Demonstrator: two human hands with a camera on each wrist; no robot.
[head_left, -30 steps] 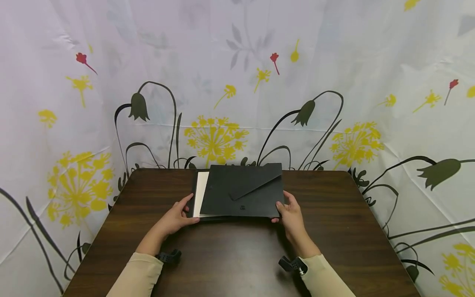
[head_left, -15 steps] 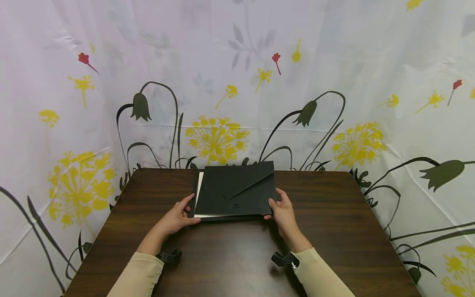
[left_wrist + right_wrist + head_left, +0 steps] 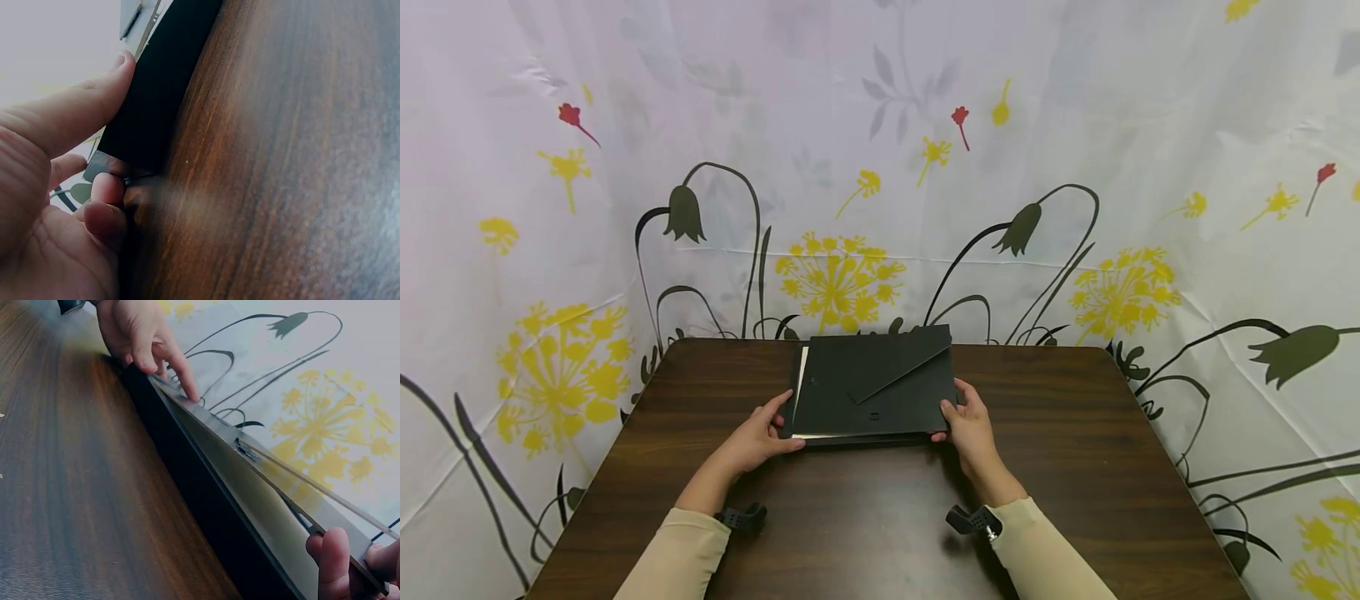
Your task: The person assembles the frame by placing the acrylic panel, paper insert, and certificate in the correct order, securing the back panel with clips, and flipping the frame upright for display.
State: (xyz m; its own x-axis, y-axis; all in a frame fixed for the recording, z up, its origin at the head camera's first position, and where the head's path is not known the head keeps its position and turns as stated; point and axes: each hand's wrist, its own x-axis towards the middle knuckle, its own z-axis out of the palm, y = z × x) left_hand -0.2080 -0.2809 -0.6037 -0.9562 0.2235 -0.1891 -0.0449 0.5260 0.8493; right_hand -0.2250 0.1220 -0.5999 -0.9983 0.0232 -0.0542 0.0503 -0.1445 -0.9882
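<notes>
A black picture frame lies face down near the table's far edge. Over it is a dark backing board with a diagonal stand leg. A thin strip of cream sheet shows at the left and near sides. My left hand grips the frame's near left corner, the thumb along the near side. With my right hand I pinch the board's near right corner. In the right wrist view the board is tilted, touching or nearly touching at the left end and raised above the frame at the right.
The dark wooden table extends around the frame on the near side and to both sides. A white curtain with printed flowers hangs right behind the far edge. Black bands are on both wrists.
My right hand has moved left with the backing board, covering most of the cream sheet. The slide is slight in the last half second. The left hand and frame stay in place.
</notes>
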